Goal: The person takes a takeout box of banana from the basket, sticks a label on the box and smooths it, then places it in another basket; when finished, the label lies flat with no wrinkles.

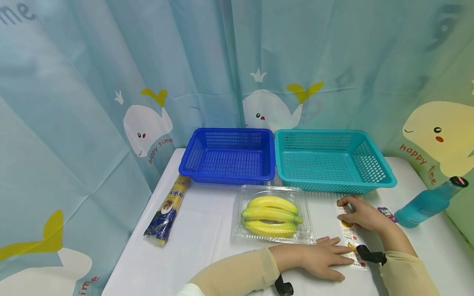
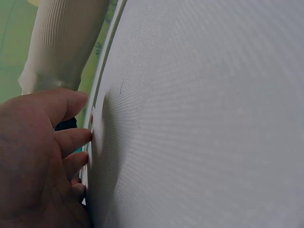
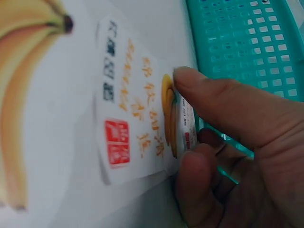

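Lying fingers-spread, the left hand met the label strip on the table; the right hand arched at its far end, pinch unclear; even, light pressure seemed wise.

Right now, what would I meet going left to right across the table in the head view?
Yellow-and-blue packet, clear plastic box holding bananas, white printed strip, small purple item, blue bottle.
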Available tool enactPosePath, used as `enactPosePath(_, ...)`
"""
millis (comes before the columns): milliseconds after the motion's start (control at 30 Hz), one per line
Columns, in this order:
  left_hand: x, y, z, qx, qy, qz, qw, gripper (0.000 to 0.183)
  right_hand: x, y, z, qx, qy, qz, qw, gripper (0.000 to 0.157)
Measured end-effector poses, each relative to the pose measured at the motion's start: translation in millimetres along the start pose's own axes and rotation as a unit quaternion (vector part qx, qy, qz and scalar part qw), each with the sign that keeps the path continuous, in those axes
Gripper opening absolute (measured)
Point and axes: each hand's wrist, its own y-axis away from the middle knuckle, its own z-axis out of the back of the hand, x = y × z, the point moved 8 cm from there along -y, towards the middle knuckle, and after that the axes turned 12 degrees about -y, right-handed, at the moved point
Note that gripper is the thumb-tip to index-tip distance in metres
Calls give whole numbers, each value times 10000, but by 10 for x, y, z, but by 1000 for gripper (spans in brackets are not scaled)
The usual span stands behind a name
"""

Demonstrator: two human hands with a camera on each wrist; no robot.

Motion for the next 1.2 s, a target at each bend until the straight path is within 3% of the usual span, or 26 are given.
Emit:
enactPosePath(467,-2,15,12,-65,3,4,10000,58,5,26,8,-26,22,43,10000,36)
enactPosePath(733,0,11,13,-58,-29,45,10000,58,33,38,25,-179,248,212,9993,17)
enactPosePath(1200,12,6,5,-1,47,-38,10000,58,64,-44,-26,103,579,303,9978,8)
